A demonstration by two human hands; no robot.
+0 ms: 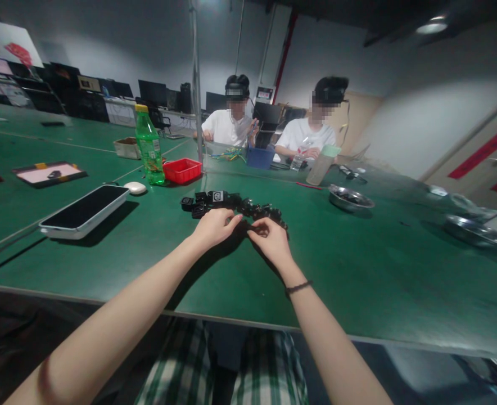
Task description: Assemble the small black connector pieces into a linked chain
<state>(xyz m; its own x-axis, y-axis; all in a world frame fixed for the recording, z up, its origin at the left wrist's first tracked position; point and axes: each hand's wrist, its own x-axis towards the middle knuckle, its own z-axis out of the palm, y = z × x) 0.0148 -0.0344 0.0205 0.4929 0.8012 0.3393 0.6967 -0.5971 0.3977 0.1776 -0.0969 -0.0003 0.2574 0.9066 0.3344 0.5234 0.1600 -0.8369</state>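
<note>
Small black blocky pieces [227, 198] lie in an uneven row on the green table [341, 281]. One of them has a pale square marking on it; the kind of the pieces is too small to tell. My left hand [217, 226] is closed at the near side of the row, its fingers curled out of sight and its thumb pointing right. Close beside it, my right hand [272, 239] is bent in a pinch, thumb and forefinger together at a dark bit. What either hand holds is too small or hidden to name.
Left stand a white-rimmed device [86, 211], a white mouse-like object [135, 188], a green bottle [149, 147] and a red tray [183, 171]. Right are metal bowls [350, 198] and a cup with a green lid [322, 166]. Two people [230, 128] sit across, behind a clear panel.
</note>
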